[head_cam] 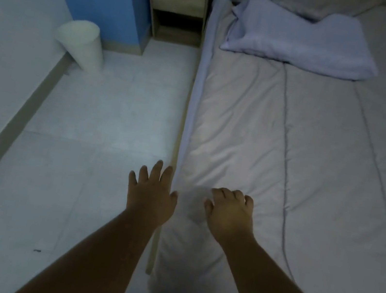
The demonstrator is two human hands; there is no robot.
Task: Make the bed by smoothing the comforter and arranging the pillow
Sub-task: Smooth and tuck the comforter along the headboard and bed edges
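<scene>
- The comforter [252, 136] lies spread along the bed's length, mostly flat; shallow creases run down the strip nearest the floor, and 2 stitched seams run lengthwise further in.
- At the head end the cover is not finished; a rumpled fold [300, 0] of grey cloth lies bunched above the pillow, so that corner looks undone.
- The pillow [303, 44] lies near the head of the bed on top of the cover, skewed and dented, 1 corner pushed up; it appears not yet arranged.
- The left hand [152, 194] is released, fingers spread, palm down; it hangs over the floor just beside the bed's edge and grips nothing; whether its thumb touches the cloth cannot be told.
- The right hand [230, 215] sits on the comforter near its outer edge, fingers curled down into the cloth; it looks to be pressing or lightly bunching the fabric, though a true pinch cannot be confirmed.
- Judged from this, the work is about midway; the long body of the cover is laid out, while smoothing the near strip, flattening the head-end fold and squaring the pillow are left.
- A nightstand [176, 3] and a white bin [81, 43] stand by the wall, well apart from both hands.
</scene>
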